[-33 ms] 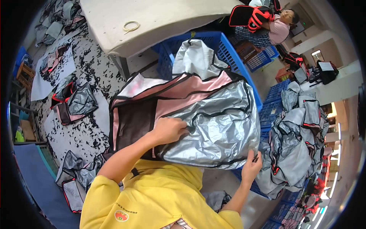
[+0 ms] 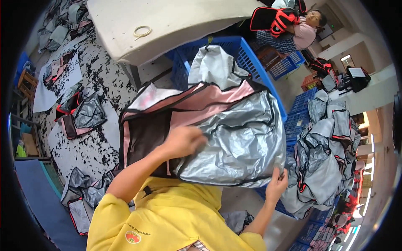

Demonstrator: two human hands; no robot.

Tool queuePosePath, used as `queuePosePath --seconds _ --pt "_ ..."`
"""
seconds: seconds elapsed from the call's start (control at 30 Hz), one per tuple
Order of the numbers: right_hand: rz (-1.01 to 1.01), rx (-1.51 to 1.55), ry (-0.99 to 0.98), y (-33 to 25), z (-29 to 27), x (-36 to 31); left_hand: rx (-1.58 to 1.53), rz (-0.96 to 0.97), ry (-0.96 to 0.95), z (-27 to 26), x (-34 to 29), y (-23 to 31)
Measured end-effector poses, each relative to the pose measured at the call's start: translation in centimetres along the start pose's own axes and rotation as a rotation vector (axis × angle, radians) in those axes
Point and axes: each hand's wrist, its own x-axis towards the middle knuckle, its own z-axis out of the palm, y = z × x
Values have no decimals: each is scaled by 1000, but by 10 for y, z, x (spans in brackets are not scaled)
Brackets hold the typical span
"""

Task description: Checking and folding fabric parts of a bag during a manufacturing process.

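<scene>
A half-flattened bag (image 2: 247,138) with silver lining, pink panels, a dark mesh panel and black edging lies spread in front of me. My left hand (image 2: 184,142) is curled over its middle, near the border of mesh and silver; it is blurred, and a greyish bit at its fingertips is too smeared to name. My right hand (image 2: 277,183) pinches the bag's lower right corner, thumb on top. A small dark bit shows between those fingers, and I cannot tell what it is.
Beyond the bag stands a blue crate (image 2: 247,52) holding a pale silver bag (image 2: 217,65). A white table (image 2: 176,25) with a tape ring (image 2: 142,31) is behind. Right, silver bags (image 2: 322,163) are heaped by blue crates. Dark scraps litter the left floor. A person (image 2: 303,35) holds a red-black bag.
My left hand has lifted slightly off the silver lining and is blurred by motion. My right hand keeps its pinch on the corner, and the bag has barely shifted.
</scene>
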Motion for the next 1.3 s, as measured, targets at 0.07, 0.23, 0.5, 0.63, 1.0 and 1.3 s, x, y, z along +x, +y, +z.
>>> queuePosePath --seconds 0.07,0.23,0.5,0.63,1.0,1.3 --pt "68 33 132 38 -26 -5 -307 -132 144 -63 27 52" --pt "224 110 120 43 -26 -12 -286 -281 286 -45 14 34" --pt "319 37 -245 17 -52 -16 -436 -447 282 2 -96 -6" --pt "179 22 -118 -6 -78 13 -522 -471 258 10 -99 -10" --pt "-308 -505 -255 -45 39 158 -469 -376 335 3 -103 2" --pt "-227 -397 -192 -20 43 179 -489 -368 465 5 -116 -9"
